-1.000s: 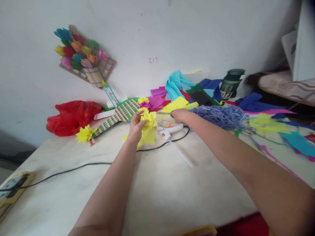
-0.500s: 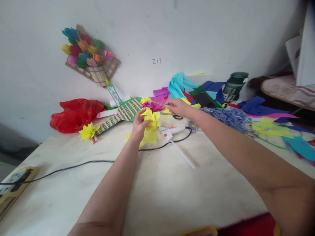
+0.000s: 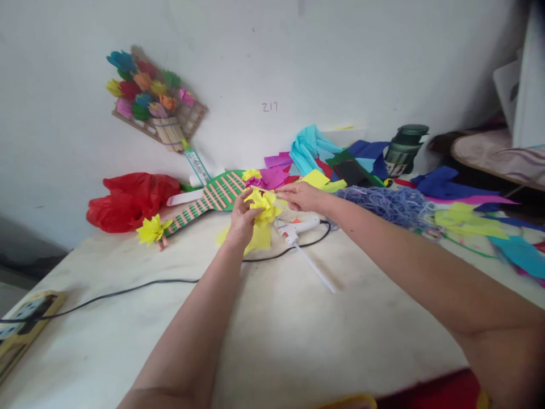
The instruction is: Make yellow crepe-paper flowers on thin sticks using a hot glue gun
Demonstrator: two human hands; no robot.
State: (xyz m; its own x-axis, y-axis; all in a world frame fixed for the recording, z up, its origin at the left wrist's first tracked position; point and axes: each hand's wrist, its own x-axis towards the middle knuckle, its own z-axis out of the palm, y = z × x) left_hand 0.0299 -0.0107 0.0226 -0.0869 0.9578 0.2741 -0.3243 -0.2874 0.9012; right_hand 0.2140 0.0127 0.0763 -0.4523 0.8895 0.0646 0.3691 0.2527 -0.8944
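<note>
My left hand [image 3: 241, 218] is closed on a yellow paper flower [image 3: 264, 205], held just above the table. My right hand [image 3: 301, 196] pinches a thin stick whose tip meets the top of that flower. Below the flower lies a flat yellow paper sheet [image 3: 258, 237]. A white glue gun [image 3: 298, 228] with a long glue stick [image 3: 315, 267] lies on the table just right of my left hand. Both forearms reach in from the bottom of the view.
A green-and-pink woven paddle [image 3: 208, 200] with a second yellow flower [image 3: 151, 229] lies left. A red plastic bag [image 3: 130, 200], coloured paper scraps [image 3: 313, 150], blue string [image 3: 392, 201], a dark green jar [image 3: 402, 149], a black cord [image 3: 128, 291] and a power strip [image 3: 21, 321] surround the work area.
My right hand lifted off the table near the glue gun, picked up a thin stick, and brought it left to the yellow flower held by my left hand.
</note>
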